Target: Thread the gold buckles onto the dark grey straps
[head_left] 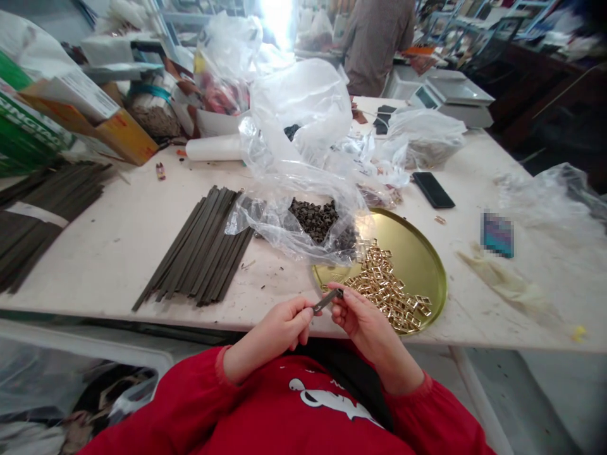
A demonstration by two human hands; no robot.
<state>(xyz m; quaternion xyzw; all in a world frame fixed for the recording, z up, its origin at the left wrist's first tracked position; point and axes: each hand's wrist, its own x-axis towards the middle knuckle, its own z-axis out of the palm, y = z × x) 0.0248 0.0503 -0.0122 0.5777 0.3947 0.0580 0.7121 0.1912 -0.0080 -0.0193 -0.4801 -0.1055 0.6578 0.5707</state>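
My left hand and my right hand meet at the table's near edge, both pinched on one dark narrow strap held between them. Just beyond my right hand lies a round gold tray with a heap of small gold buckles. A fan of matching dark straps lies on the white table ahead of my left hand. A clear plastic bag holding small dark pieces overlaps the tray's far rim.
More dark straps lie at the left edge. Cardboard boxes, a white roll and stuffed bags crowd the far side. A black phone lies right of the bags. Another person stands at the far end near a scale.
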